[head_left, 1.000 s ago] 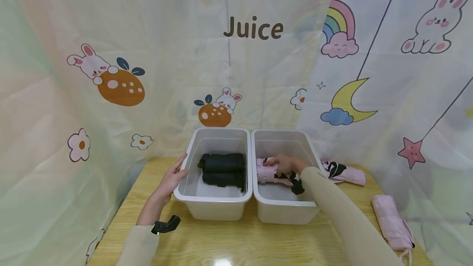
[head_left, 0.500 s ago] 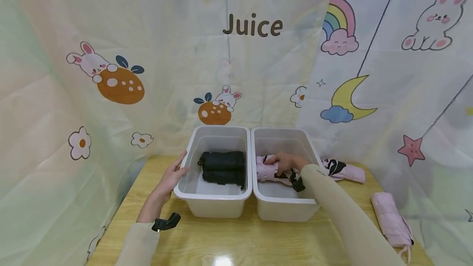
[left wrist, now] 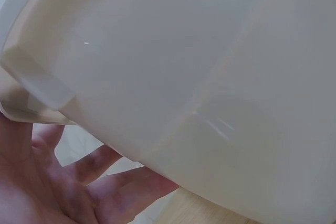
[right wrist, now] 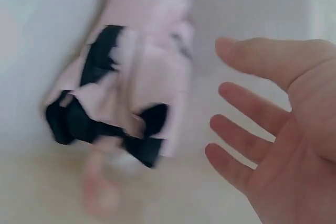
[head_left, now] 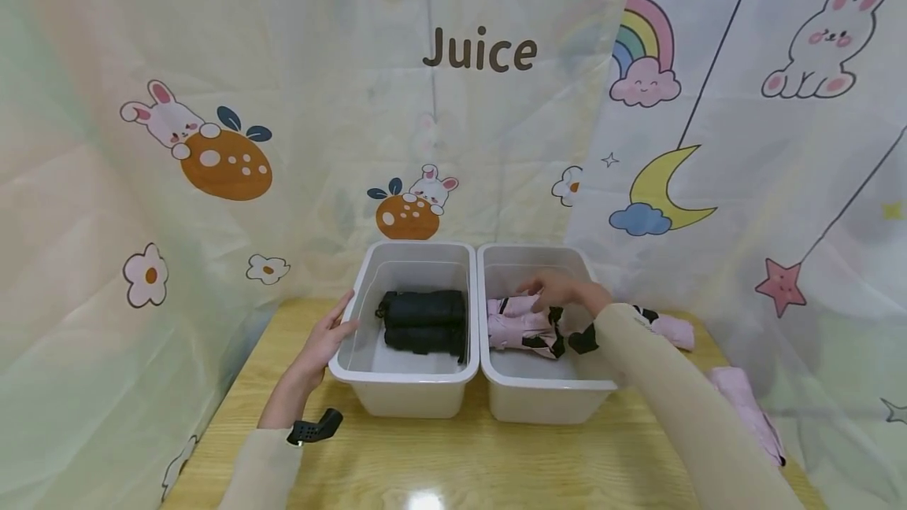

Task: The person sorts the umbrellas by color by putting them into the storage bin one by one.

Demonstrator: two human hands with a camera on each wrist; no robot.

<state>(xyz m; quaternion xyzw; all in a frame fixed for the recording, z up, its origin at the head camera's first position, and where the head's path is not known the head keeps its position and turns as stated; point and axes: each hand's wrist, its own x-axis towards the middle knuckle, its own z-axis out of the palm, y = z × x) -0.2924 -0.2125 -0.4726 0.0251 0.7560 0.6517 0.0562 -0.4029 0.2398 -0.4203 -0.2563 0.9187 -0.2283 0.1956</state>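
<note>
In the head view my left hand [head_left: 326, 341] rests against the left side of the left white bin [head_left: 400, 378], its fingers along the outer wall under the rim. Two black folded umbrellas [head_left: 425, 309] lie side by side in that bin. Over the right white bin [head_left: 549, 384], my right hand [head_left: 556, 292] is spread and holds nothing. Beneath it lie two pink folded umbrellas with black print, the front one [head_left: 520, 331] and one behind [head_left: 516, 305]. The right wrist view shows a pink umbrella [right wrist: 142, 66] beside the loose fingers, with a gap between.
On the wooden table [head_left: 453, 463], right of the bins, lie another pink umbrella with black print [head_left: 673, 330] and a pink one [head_left: 747, 412] nearer the front, both partly covered by the right sleeve. A printed curtain [head_left: 319, 140] hangs behind.
My right hand has let go of the front pink umbrella and lifted up and back, uncovering both pink umbrellas. The left hand stays at the left bin.
</note>
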